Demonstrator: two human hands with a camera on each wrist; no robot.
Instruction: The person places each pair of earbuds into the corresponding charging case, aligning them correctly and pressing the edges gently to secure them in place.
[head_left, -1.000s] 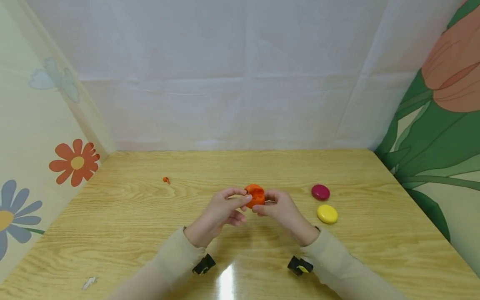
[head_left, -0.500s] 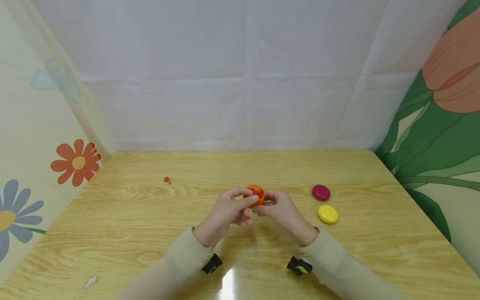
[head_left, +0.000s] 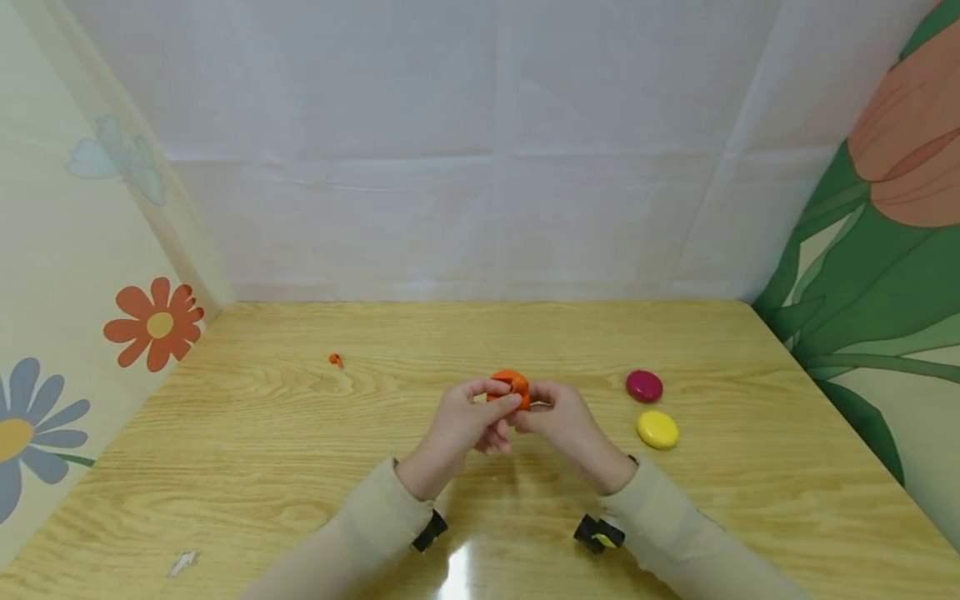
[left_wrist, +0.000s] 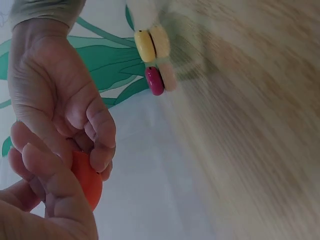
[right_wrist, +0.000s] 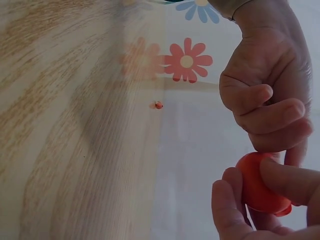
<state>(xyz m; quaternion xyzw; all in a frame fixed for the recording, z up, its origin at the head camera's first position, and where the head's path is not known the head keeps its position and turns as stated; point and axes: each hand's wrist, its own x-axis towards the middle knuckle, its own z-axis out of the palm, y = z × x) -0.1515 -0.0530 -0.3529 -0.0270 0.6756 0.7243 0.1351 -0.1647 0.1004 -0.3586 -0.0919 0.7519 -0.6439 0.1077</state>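
Note:
Above the middle of the table, my right hand (head_left: pixel 558 414) grips a round orange earbud case (right_wrist: pixel 256 186) between thumb and fingers, its hollow side facing me in the head view. My left hand (head_left: pixel 463 421) pinches a small orange earbud (head_left: pixel 519 386) at the case's hollow, with thumb and index finger against the case. Those fingers partly hide the earbud; how deep it sits I cannot tell. Another orange earbud (head_left: pixel 336 360) lies on the table at the left. To the right lie a magenta round case (head_left: pixel 644 386) and a yellow round case (head_left: pixel 657 429).
The wooden table (head_left: pixel 247 417) meets a white cloth backdrop (head_left: pixel 360 225) at its far edge. Flower-printed panels (head_left: pixel 892 275) stand at both sides. A small whitish mark (head_left: pixel 182 564) shows on the table at the front left.
My left hand has moved right with the earbud, from the case's left edge to over its hollow. My right hand and the case have stayed nearly still.

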